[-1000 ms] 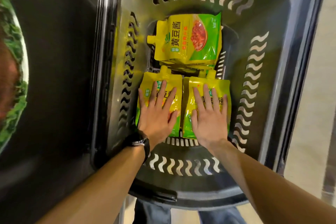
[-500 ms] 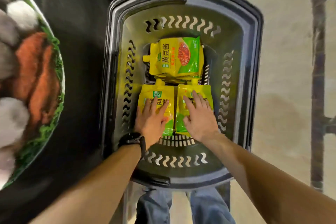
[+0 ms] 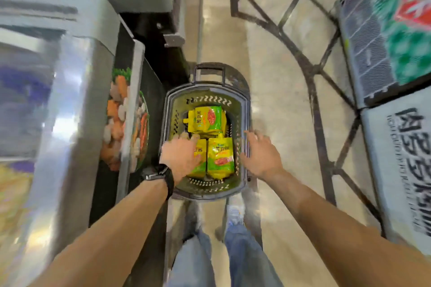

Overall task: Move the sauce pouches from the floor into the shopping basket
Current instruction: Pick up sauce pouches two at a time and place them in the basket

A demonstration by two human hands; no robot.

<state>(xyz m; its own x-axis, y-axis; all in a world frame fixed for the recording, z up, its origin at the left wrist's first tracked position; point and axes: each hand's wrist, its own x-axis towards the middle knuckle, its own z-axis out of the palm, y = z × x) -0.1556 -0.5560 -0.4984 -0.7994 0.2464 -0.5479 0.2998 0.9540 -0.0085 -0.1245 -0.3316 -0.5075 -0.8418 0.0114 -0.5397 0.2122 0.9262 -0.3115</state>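
Looking down through the head camera, the only view I have, I see the sauce pouches (image 3: 213,144) already lying in the shopping basket (image 3: 244,109): one pile at the far end, printed face up, and two side by side nearer me. None shows on the floor (image 3: 279,100) in this frame, so I judge the move close to finished.

My left hand (image 3: 180,155) hovers over the near-left pouch with its fingers (image 3: 184,138) spread and holding nothing; whether it touches the film I cannot tell through the blur. My right hand (image 3: 262,155) is over the basket's right rim, fingers loose and apart, also empty.

The pouches look like glossy yellow-and-green laminated film, flat-bodied with a stiff spout at one corner. I expect them to be soft, floppy and fairly weighty with paste, the film slick, so a pinch on the flat face could slip. I would take one by the sealed edge or by the neck under the spout.

The basket is dark rigid plastic with wavy slots cut in its walls and a loop handle (image 3: 209,72) at the far end. Pale tile lies beneath it.
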